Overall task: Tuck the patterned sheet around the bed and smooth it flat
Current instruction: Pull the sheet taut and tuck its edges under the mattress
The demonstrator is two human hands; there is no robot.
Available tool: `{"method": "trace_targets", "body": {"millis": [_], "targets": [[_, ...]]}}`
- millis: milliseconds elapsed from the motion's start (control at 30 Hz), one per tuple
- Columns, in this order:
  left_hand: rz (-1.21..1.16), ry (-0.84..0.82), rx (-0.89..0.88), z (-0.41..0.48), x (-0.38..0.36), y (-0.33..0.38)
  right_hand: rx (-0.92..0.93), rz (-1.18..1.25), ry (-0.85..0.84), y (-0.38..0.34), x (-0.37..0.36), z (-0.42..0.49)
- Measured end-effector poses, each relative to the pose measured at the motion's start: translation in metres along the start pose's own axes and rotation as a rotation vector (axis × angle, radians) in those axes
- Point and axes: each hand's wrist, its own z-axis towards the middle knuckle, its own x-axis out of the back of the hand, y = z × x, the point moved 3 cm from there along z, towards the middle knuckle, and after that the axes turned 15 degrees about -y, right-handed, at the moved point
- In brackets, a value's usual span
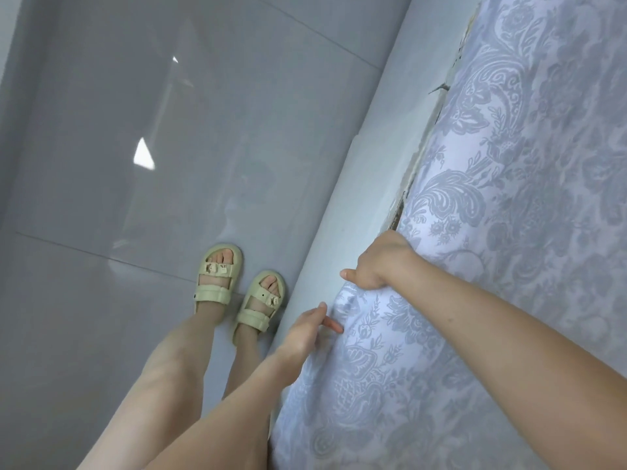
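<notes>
At far left, glossy grey floor (101, 164); pale sandals (217, 276) just beside the bed base (356, 184). Then left hand (302, 334): fingers loosely straight, tips touching the patterned sheet (509, 198) at its hanging edge. Just right, right hand (376, 266): fingers curled, gripping that edge. Sheet covers the bed top, far right.

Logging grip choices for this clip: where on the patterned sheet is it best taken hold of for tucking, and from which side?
Probably the loose side edge of the patterned sheet, come at from the floor side. There it bulges out over the bed frame, untucked, between the right hand gripping it and the left hand touching it.
</notes>
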Motion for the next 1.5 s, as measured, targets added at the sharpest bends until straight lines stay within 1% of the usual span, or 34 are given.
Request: {"method": "trace_targets", "body": {"millis": [67, 133, 200, 300, 333, 367, 433, 500, 533, 600, 667, 700, 733, 800, 867, 900, 1000, 1033, 1067, 1133, 1233, 1333, 1400, 1500], "targets": [[-0.042, 0.002, -0.023, -0.003, -0.004, -0.004, -0.005, 0.04, -0.042, -0.002, -0.001, 0.001], [-0.129, 0.04, -0.048, -0.009, -0.011, -0.01, -0.007, 0.073, -0.05, 0.0, -0.002, -0.004], [-0.18, 0.122, -0.154, -0.015, -0.022, -0.017, -0.002, 0.083, -0.041, 0.004, -0.005, -0.011], [0.051, 0.268, -0.329, -0.026, -0.042, -0.012, 0.022, 0.083, -0.038, 0.006, -0.007, -0.019], [0.043, 0.254, -0.363, -0.027, -0.049, -0.006, 0.031, 0.095, -0.041, 0.007, -0.007, -0.021], [-0.006, 0.185, -0.386, -0.029, -0.055, 0.003, 0.037, 0.111, -0.043, 0.007, -0.007, -0.022], [-0.133, -0.011, -0.349, -0.023, -0.065, 0.014, 0.052, 0.14, -0.027, 0.009, -0.007, -0.026], [-0.185, -0.172, -0.292, -0.009, -0.065, 0.022, 0.077, 0.153, 0.036, 0.01, -0.009, -0.03], [-0.178, -0.225, -0.256, 0.0, -0.063, 0.026, 0.096, 0.162, 0.094, 0.01, -0.009, -0.032], [-0.12, -0.298, -0.195, 0.016, -0.061, 0.035, 0.134, 0.134, 0.266, 0.011, -0.01, -0.037], [-0.057, -0.312, -0.117, 0.03, -0.061, 0.043, 0.132, -0.011, 0.474, 0.018, -0.009, -0.041], [-0.017, -0.315, -0.073, 0.033, -0.061, 0.047, 0.116, -0.075, 0.538, 0.024, -0.01, -0.042], [0.01, -0.32, -0.027, 0.037, -0.06, 0.047, 0.103, -0.114, 0.568, 0.029, -0.012, -0.043], [0.037, -0.336, 0.049, 0.04, -0.058, 0.047, 0.099, -0.146, 0.559, 0.037, -0.014, -0.039], [0.039, -0.287, 0.03, 0.039, -0.055, 0.045, 0.109, -0.159, 0.524, 0.037, -0.013, -0.033], [0.051, -0.211, -0.006, 0.036, -0.053, 0.046, 0.111, -0.154, 0.499, 0.035, -0.011, -0.03], [0.12, 0.198, -0.109, 0.02, -0.043, 0.031, 0.077, -0.186, 0.445, 0.03, -0.005, -0.022], [0.116, 0.257, -0.156, 0.014, -0.04, 0.024, 0.062, -0.203, 0.416, 0.029, -0.004, -0.019], [0.086, 0.246, -0.187, 0.01, -0.038, 0.016, 0.05, -0.215, 0.385, 0.027, -0.005, -0.016], [0.03, 0.144, -0.19, 0.008, -0.04, 0.003, 0.022, -0.216, 0.345, 0.025, -0.004, -0.011], [-0.034, 0.038, -0.102, 0.016, -0.047, -0.011, -0.002, -0.219, 0.299, 0.025, -0.001, -0.005], [-0.166, -0.012, -0.006, 0.021, -0.052, -0.019, -0.029, -0.216, 0.28, 0.023, 0.003, 0.001], [-0.176, -0.061, 0.053, 0.022, -0.05, -0.024, -0.042, -0.209, 0.275, 0.021, 0.004, 0.003], [-0.13, -0.114, 0.098, 0.018, -0.046, -0.027, -0.02, -0.205, 0.335, 0.021, 0.004, 0.002]]}}
